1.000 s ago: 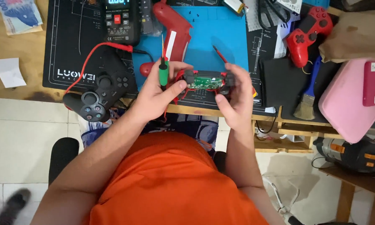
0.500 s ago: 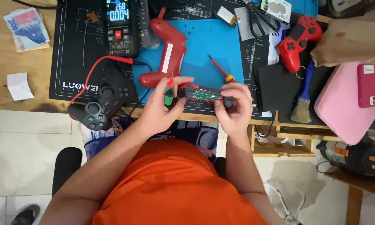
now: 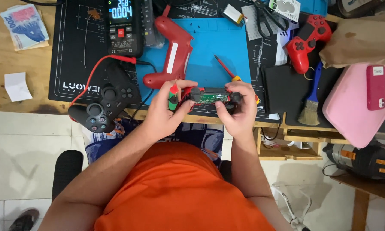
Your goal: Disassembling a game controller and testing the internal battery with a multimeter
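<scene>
Both my hands hold an opened red game controller [image 3: 207,96] with its green circuit board and black thumbsticks showing, just above the desk's front edge. My left hand [image 3: 164,111] grips its left side and also pinches a green-handled screwdriver [image 3: 173,97] upright. My right hand [image 3: 237,109] closes around the controller's right grip. The red back shell [image 3: 173,53] lies on the blue mat [image 3: 220,42] just beyond my hands. A red-handled screwdriver [image 3: 224,68] lies on the mat near my right hand.
A black controller [image 3: 104,107] sits at the desk edge left of my hands. A multimeter [image 3: 124,25] with a red lead stands behind it. Another red controller [image 3: 308,40], a brush [image 3: 310,102], scissors [image 3: 267,13] and a pink case [image 3: 355,107] lie to the right.
My hands have drawn the opened controller slightly toward me and lower over the desk edge. The green screwdriver sits lower in my left hand than before.
</scene>
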